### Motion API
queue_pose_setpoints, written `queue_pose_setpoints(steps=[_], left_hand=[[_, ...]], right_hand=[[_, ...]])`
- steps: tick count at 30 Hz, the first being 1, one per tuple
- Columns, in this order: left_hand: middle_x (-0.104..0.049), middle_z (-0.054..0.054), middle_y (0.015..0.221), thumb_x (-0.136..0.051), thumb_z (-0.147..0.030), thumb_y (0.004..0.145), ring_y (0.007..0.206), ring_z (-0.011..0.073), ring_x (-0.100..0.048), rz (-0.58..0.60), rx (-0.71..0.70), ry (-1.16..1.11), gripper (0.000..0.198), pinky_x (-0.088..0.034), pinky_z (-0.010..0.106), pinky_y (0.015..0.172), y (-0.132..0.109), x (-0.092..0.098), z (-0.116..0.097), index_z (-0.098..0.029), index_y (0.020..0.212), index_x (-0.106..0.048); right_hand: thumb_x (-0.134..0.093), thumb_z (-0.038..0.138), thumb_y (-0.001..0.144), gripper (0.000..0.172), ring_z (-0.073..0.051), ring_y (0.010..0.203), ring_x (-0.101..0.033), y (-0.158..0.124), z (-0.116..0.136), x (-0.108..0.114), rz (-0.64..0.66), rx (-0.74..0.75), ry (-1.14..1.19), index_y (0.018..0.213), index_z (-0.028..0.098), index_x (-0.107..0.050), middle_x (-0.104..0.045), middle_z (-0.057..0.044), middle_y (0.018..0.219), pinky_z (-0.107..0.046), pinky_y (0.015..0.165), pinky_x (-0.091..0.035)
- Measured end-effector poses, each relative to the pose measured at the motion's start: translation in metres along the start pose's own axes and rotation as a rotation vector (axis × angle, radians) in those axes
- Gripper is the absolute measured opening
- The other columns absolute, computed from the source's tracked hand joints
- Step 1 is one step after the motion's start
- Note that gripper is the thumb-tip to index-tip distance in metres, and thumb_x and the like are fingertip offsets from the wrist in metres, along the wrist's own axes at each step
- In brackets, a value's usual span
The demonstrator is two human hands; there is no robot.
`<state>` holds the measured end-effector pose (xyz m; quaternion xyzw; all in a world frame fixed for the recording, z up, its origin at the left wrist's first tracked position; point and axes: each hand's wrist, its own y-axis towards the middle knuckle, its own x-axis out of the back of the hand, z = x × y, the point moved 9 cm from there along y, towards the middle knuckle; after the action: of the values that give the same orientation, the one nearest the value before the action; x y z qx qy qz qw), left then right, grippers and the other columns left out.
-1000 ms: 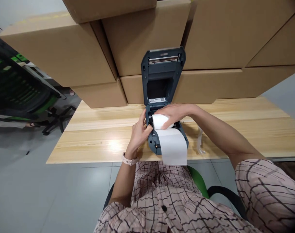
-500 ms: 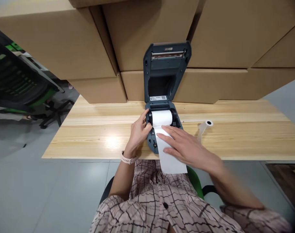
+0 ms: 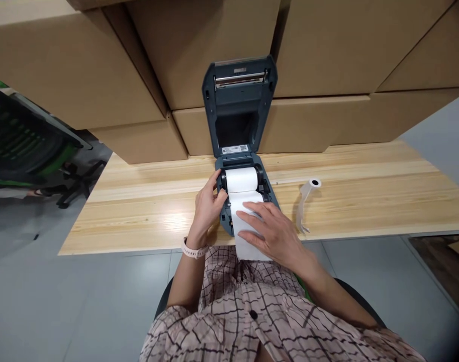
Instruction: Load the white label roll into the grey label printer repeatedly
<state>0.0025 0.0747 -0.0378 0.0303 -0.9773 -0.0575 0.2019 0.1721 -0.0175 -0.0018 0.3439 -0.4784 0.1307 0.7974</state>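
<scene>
A dark grey label printer (image 3: pixel 269 201) stands on the table with its lid (image 3: pixel 235 113) raised. A white label roll (image 3: pixel 241 179) sits between the black holders inside. From it a white strip of labels (image 3: pixel 239 239) runs toward me and hangs past the table edge. My left hand (image 3: pixel 207 203) grips the printer's left side, index finger by the roll holder and thumb lower down beside the paper. My right hand (image 3: pixel 276 234) lies over the strip with fingers stretched and spread, touching the paper from above.
Right of the printer lies a small roll of backing paper (image 3: pixel 308 188) with a loose tail on the wooden table (image 3: pixel 368 196). Stacked cardboard boxes (image 3: pixel 131 143) stand behind the printer. A dark office chair (image 3: pixel 21 133) and part of another person's leg show at far left.
My right hand has slid slightly back along the strip, which now lies straighter over the printer's front. My left hand keeps its place on the printer. The view has shifted.
</scene>
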Motion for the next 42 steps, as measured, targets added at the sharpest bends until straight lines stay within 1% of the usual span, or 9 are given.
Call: queue_pose_setpoints(steps=[6, 11, 16, 24, 30, 33, 36, 39, 42], left_hand=[[-0.067, 0.010, 0.154, -0.055, -0.028, 0.100, 0.141, 0.0315, -0.065, -0.052, -0.081, 0.030, 0.064, -0.055, 0.052, 0.115, -0.008, 0.002, -0.003, -0.029, 0.164, -0.048], [-0.040, 0.009, 0.177, -0.047, -0.031, 0.109, 0.170, 0.0346, -0.025, -0.068, -0.421, 0.468, 0.050, -0.028, 0.067, 0.134, -0.048, -0.010, -0.055, -0.027, 0.158, -0.054], [-0.057, 0.010, 0.166, -0.031, -0.038, 0.115, 0.162, 0.0236, -0.044, 0.328, -0.584, 0.578, 0.052, -0.030, 0.057, 0.137, -0.077, -0.051, -0.073, -0.023, 0.163, -0.045], [-0.056, 0.012, 0.166, -0.042, -0.055, 0.111, 0.159, 0.0307, -0.048, 0.300, -0.720, 0.704, 0.056, -0.033, 0.061, 0.135, -0.078, -0.052, -0.066, -0.022, 0.156, -0.054], [-0.061, 0.021, 0.159, -0.055, -0.039, 0.109, 0.157, 0.0332, -0.051, 0.188, -0.808, 0.658, 0.053, -0.050, 0.054, 0.127, -0.104, -0.065, -0.077, -0.010, 0.154, -0.052], [-0.068, 0.017, 0.153, -0.056, -0.023, 0.108, 0.153, 0.0300, -0.056, 0.120, -0.816, 0.588, 0.047, -0.054, 0.051, 0.124, -0.126, -0.066, -0.086, -0.013, 0.154, -0.053], [-0.072, 0.015, 0.148, -0.060, -0.020, 0.105, 0.148, 0.0286, -0.061, 0.096, -0.821, 0.511, 0.050, -0.057, 0.051, 0.122, -0.142, -0.061, -0.092, -0.015, 0.154, -0.053], [-0.077, 0.012, 0.140, -0.063, -0.020, 0.103, 0.141, 0.0258, -0.068, 0.102, -0.819, 0.394, 0.056, -0.061, 0.048, 0.118, -0.147, -0.050, -0.096, -0.017, 0.158, -0.051], [-0.081, 0.011, 0.131, -0.064, -0.021, 0.101, 0.132, 0.0250, -0.074, 0.095, -0.838, 0.271, 0.059, -0.064, 0.049, 0.112, -0.152, -0.037, -0.097, -0.021, 0.159, -0.051]], right_hand=[[-0.063, 0.033, 0.108, 0.026, -0.029, 0.118, -0.072, -0.009, 0.003, 0.013, -0.209, 0.099, 0.047, 0.131, 0.024, -0.067, -0.076, -0.011, 0.132, -0.049, 0.099, -0.063], [-0.060, 0.036, 0.109, 0.023, -0.028, 0.116, -0.073, -0.004, 0.004, 0.020, -0.154, 0.159, 0.070, 0.124, 0.020, -0.069, -0.077, -0.013, 0.129, -0.047, 0.095, -0.066], [-0.059, 0.034, 0.109, 0.019, -0.028, 0.119, -0.074, -0.002, 0.006, 0.027, -0.120, 0.173, 0.106, 0.112, 0.021, -0.073, -0.078, -0.013, 0.125, -0.046, 0.096, -0.068], [-0.067, 0.022, 0.105, 0.023, -0.022, 0.112, -0.080, -0.012, -0.022, 0.057, -0.240, 0.140, 0.434, 0.122, 0.033, -0.078, -0.084, -0.002, 0.119, -0.045, 0.100, -0.068], [-0.055, 0.062, 0.108, 0.052, -0.021, 0.154, -0.053, 0.092, -0.128, 0.124, -0.572, -0.122, 0.553, 0.153, 0.036, -0.058, -0.056, 0.002, 0.166, -0.044, 0.133, -0.039], [-0.022, 0.078, 0.107, 0.077, -0.022, 0.160, -0.045, 0.185, -0.176, 0.110, -0.346, -0.287, 0.841, 0.169, 0.032, -0.032, -0.049, 0.003, 0.171, -0.043, 0.125, -0.043], [-0.011, 0.091, 0.099, 0.095, -0.021, 0.148, -0.060, 0.237, -0.180, 0.096, -0.186, -0.286, 1.000, 0.161, 0.028, -0.048, -0.066, 0.003, 0.155, -0.035, 0.122, -0.053], [-0.026, 0.093, 0.098, 0.086, -0.020, 0.136, -0.066, 0.218, -0.154, 0.101, -0.294, -0.154, 0.978, 0.142, 0.028, -0.062, -0.074, 0.001, 0.142, -0.036, 0.122, -0.054], [-0.032, 0.081, 0.105, 0.064, -0.022, 0.138, -0.066, 0.144, -0.116, 0.105, -0.455, -0.061, 0.849, 0.133, 0.037, -0.067, -0.074, 0.002, 0.141, -0.043, 0.124, -0.051]])
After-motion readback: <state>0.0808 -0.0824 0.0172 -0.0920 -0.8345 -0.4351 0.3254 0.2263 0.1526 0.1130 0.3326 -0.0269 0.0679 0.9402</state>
